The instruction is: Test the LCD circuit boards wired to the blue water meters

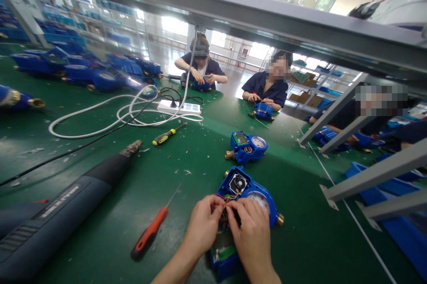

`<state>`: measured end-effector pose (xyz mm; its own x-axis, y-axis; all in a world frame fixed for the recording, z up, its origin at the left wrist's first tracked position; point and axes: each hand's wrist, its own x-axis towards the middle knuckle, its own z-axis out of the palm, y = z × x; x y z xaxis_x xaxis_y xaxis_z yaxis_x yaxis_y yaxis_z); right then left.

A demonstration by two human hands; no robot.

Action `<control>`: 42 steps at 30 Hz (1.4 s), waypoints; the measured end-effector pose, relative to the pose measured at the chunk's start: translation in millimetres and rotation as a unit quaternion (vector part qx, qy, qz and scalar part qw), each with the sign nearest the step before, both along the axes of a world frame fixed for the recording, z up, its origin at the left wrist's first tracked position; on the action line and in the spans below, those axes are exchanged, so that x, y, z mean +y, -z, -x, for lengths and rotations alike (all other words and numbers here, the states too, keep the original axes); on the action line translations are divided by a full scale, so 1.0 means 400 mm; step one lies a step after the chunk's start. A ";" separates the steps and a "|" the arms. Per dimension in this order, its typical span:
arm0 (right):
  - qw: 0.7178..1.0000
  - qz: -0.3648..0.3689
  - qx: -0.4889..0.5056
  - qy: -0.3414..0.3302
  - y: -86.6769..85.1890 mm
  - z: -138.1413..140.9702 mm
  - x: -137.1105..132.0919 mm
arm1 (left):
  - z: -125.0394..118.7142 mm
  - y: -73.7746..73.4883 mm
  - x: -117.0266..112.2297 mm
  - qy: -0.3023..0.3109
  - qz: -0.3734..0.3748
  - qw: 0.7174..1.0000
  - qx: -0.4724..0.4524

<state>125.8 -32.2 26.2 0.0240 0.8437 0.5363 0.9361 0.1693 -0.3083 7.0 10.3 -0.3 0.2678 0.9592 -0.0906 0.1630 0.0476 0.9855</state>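
A blue water meter (pixel 248 190) with its cover off lies on the green table (pixel 100 230) in front of me. Its round dial and a black part inside show. Both my hands rest on its near end. My left hand (pixel 202 226) and my right hand (pixel 251 233) pinch the bundle of coloured wires (pixel 224 213) that comes out of the meter. A blue cover piece with a green board (pixel 224 257) lies under my wrists.
A second blue meter (pixel 247 146) sits just beyond. A red-handled screwdriver (pixel 150 233), a yellow-handled screwdriver (pixel 165 136) and a dark heat gun (pixel 60 208) lie to the left. Behind are a white power strip (pixel 178 107) with cables, seated workers and a grey metal frame (pixel 367 177).
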 end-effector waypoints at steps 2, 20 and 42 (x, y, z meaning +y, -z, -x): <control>1.000 0.001 0.002 -0.002 -0.001 0.001 -0.001 | 0.000 0.002 0.001 0.003 0.003 1.000 -0.005; 0.994 0.009 -0.109 0.020 -0.011 0.011 0.014 | 0.003 -0.005 0.004 0.013 0.018 0.999 -0.030; 0.968 0.072 0.212 0.111 -0.038 -0.077 -0.122 | 0.043 -0.033 0.033 -0.136 -0.011 0.990 0.032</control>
